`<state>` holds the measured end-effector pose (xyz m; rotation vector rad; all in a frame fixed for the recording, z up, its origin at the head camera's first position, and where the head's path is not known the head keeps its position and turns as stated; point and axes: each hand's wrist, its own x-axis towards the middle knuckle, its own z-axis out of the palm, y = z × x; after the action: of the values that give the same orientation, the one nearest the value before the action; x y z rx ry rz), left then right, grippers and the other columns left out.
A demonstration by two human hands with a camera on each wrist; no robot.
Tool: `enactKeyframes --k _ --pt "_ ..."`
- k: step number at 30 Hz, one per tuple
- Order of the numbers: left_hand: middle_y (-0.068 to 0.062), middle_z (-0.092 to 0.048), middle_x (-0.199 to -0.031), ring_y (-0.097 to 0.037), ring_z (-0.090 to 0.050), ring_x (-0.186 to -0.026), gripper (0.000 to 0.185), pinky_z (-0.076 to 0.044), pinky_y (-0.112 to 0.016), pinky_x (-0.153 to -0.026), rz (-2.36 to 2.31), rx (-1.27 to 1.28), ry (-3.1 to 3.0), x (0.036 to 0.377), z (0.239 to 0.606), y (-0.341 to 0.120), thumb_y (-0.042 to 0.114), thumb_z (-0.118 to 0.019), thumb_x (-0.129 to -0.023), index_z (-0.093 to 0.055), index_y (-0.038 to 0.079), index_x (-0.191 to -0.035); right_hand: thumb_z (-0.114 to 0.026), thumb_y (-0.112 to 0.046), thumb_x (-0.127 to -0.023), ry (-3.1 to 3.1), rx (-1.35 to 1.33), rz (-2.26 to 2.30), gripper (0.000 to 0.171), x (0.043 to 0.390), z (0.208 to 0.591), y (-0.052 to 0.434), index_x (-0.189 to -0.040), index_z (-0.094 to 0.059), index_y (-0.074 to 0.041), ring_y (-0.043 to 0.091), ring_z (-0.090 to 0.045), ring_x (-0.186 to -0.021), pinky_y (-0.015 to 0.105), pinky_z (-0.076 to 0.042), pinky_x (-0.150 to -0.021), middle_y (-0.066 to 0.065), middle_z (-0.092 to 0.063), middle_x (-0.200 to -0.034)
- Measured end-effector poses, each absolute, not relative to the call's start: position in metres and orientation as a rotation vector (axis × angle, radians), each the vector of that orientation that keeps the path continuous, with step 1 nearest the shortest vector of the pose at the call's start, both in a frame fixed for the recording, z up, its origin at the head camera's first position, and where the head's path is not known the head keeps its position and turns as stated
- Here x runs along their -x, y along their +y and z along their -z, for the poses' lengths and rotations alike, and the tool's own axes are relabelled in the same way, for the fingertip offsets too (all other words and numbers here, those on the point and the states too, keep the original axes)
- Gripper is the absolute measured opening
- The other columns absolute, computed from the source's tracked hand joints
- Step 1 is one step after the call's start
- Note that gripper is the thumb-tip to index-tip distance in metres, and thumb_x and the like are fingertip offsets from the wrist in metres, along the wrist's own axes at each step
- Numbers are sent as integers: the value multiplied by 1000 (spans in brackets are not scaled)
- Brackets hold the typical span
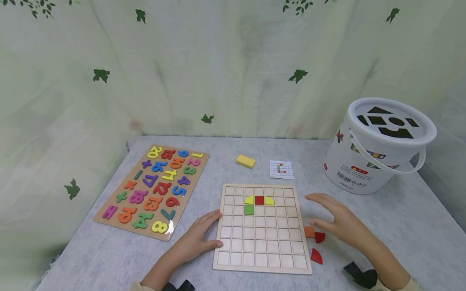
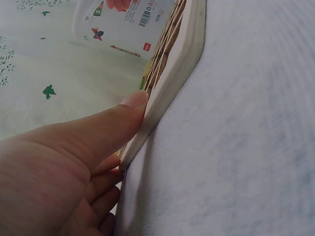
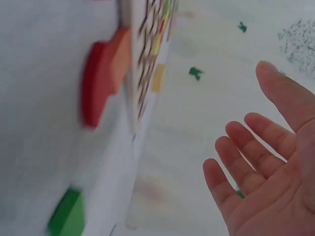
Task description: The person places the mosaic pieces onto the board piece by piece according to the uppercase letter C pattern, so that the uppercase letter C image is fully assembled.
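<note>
A wooden grid board [image 1: 260,245] lies on the table before me. In its upper rows sit a red square [image 1: 259,200] between two yellow quarter-circles, the right one [image 1: 269,201] and the left one [image 1: 249,200], with a green square [image 1: 249,209] below the left one. My left hand [image 1: 194,239] touches the board's left edge with spread thumb and fingers. To the right of the board my right hand [image 1: 342,220] hovers, palm showing and holding nothing. Near it lie an orange square [image 1: 309,232] and two red quarter-circles [image 1: 316,256]. A green block [image 3: 68,215] shows in the right wrist view.
A number puzzle board [image 1: 145,232] lies at the left. Behind the grid are a yellow block [image 1: 245,161] and a small pattern card [image 1: 281,169]. A white lidded bucket [image 1: 364,161] stands at the back right. A curtain [image 1: 218,72] hangs behind the table.
</note>
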<state>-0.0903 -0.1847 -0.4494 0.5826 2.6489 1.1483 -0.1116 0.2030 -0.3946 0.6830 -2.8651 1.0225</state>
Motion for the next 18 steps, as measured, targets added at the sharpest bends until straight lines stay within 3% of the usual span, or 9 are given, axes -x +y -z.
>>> enactKeyframes --k 8,18 --pt "-6 -29 -143 -28 -23 -131 78 -22 -50 -102 -1142 -586 2648 90 449 -185 44 -66 -75 -35 9 -138 -76 -24 -72 -2959 -521 -958 58 99 410 236 -123 -52 -7 31 -45 -111 52 -42 -85 10 -52 -120" --pt "-6 -29 -143 -29 -22 -131 78 -22 -51 -102 -1142 -572 2646 90 449 -184 44 -66 -75 -36 10 -138 -77 -23 -69 -3110 -331 -966 57 91 429 257 -117 -55 -1 27 -53 -96 44 -48 -80 12 -55 -112"
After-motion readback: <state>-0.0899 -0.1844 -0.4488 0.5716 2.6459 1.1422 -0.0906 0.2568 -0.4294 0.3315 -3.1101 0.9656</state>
